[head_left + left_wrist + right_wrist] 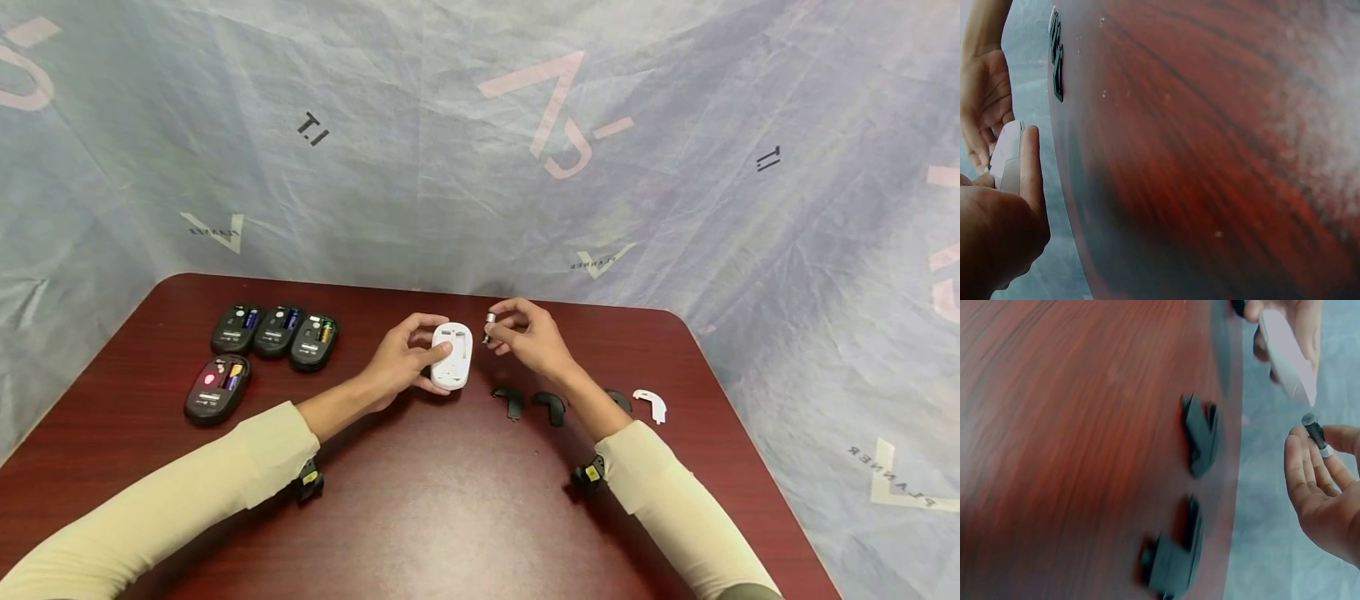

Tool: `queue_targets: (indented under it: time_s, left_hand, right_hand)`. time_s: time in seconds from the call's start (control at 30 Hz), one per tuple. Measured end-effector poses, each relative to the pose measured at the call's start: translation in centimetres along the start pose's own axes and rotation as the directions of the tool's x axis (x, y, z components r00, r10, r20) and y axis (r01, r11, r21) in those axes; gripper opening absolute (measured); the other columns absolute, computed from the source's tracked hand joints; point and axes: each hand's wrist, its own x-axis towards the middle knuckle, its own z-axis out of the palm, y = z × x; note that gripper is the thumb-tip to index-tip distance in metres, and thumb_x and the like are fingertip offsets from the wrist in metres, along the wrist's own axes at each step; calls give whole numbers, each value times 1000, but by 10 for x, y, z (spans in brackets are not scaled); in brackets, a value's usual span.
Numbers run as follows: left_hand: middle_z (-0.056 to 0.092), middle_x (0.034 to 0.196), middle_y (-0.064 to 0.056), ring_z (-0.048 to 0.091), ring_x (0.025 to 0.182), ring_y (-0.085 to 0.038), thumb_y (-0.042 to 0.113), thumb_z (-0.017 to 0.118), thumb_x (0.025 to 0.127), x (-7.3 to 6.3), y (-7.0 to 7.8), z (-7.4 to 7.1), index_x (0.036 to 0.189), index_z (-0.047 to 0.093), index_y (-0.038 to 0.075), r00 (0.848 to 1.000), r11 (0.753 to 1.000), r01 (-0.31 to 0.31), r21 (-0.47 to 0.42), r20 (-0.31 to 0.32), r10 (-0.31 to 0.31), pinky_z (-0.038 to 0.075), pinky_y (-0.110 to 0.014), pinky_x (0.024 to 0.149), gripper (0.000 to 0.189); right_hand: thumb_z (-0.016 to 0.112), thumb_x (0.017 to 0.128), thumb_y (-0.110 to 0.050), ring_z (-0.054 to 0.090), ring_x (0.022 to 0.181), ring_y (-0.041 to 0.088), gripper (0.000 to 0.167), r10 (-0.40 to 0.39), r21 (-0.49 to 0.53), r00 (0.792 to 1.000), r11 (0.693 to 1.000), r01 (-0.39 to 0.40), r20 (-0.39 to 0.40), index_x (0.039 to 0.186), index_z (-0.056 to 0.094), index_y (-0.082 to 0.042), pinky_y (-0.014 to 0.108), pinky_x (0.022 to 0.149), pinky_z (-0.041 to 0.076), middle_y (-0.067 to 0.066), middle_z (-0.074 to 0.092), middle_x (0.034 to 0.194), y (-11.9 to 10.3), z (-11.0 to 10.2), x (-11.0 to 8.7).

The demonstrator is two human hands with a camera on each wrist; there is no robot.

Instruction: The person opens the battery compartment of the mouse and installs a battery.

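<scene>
A white computer mouse (454,367) is in my left hand (401,360), its underside turned toward the head camera. The battery slot in it is uncovered, and my thumb lies over the underside. Just to the right, my right hand (531,337) pinches a small battery (491,318) between thumb and fingers, apart from the mouse. In the right wrist view the battery (1314,431) is dark with a silvery end, just below the edge of the white mouse (1288,356). The left wrist view shows the mouse (1007,147) from its side, gripped along its edges.
Several black mice (273,333) lie underside up at the left with batteries in them; one mouse (216,390) glows red. Right of centre lie black battery covers (551,408) and a white cover (654,404). A fabric backdrop (420,167) hangs behind the dark red table (420,517).
</scene>
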Motion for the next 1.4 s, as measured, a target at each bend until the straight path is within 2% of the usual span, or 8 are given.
queue_targets:
  time_s: [0.23, 0.3, 0.57, 0.63, 0.83, 0.93, 1.2, 1.4]
  left_hand:
    - [60, 139, -27, 74, 95, -26, 1, 69, 111, 0, 0, -1, 159, 51, 3, 1000, 1000, 19, 4, -11, -19, 74, -55, 72, 52]
    - [60, 140, -28, 74, 95, -26, 1, 69, 111, 0, -1, -1, 159, 50, 2, 1000, 1000, 20, 5, -13, -20, 74, -54, 72, 52]
    - [61, 140, -26, 74, 94, -25, 1, 69, 111, 0, -2, -4, 159, 50, 3, 999, 999, 33, -5, -26, -33, 74, -54, 73, 52]
    - [62, 139, -26, 75, 94, -24, 1, 69, 111, 0, -3, -4, 159, 50, 3, 999, 999, 33, -3, -26, -34, 75, -54, 74, 52]
    - [61, 140, -27, 75, 92, -23, 2, 69, 111, -1, -2, -4, 160, 49, 2, 999, 1000, 23, -2, -25, -23, 75, -53, 74, 53]
    - [61, 141, -28, 75, 93, -22, 3, 69, 112, -1, -1, -4, 161, 48, 2, 999, 1000, 14, -5, -29, -14, 75, -52, 73, 54]
    - [60, 142, -24, 76, 94, -24, 4, 69, 112, 1, 3, -2, 161, 49, 4, 998, 1000, 22, -9, -53, -22, 75, -54, 74, 53]
    - [60, 140, -22, 76, 93, -27, 9, 68, 113, 0, 2, -5, 160, 50, 7, 997, 999, 36, 26, -62, -34, 74, -53, 72, 50]
  right_hand:
    - [76, 106, -9, 82, 95, 38, 40, 4, 63, 999, 998, -6, 41, 142, 66, 5, 35, 76, 72, 18, 80, 107, -6, 18, 7]
    - [76, 107, -10, 82, 94, 37, 40, 1, 61, 999, 998, -4, 47, 143, 65, 5, 32, 74, 71, 17, 80, 107, -6, 21, 8]
    - [78, 105, -12, 76, 101, 52, 35, -48, 15, 998, 999, 48, 40, 138, 70, -1, 46, 77, 71, 20, 82, 109, -9, 30, 8]
    - [80, 104, -13, 76, 101, 51, 33, -58, -10, 998, 998, 59, 37, 135, 72, -4, 48, 79, 71, 18, 82, 109, -10, 32, 6]
    - [85, 100, -10, 74, 92, 26, 29, -90, -100, 996, 991, 92, 21, 127, 77, -7, 30, 75, 67, 12, 79, 106, -8, 39, 5]
    - [87, 98, -9, 72, 91, 19, 27, -94, -123, 995, 988, 96, 22, 124, 79, -8, 25, 76, 64, 11, 77, 105, -8, 41, 6]
    - [89, 98, -14, 74, 95, 22, 23, -104, -188, 994, 976, 106, 20, 119, 82, -10, 27, 80, 63, 9, 79, 109, -11, 41, 4]
    - [80, 107, -19, 75, 98, 35, 19, -72, -47, 997, 996, 72, 20, 121, 82, -8, 54, 81, 71, 14, 80, 116, -9, 42, 3]
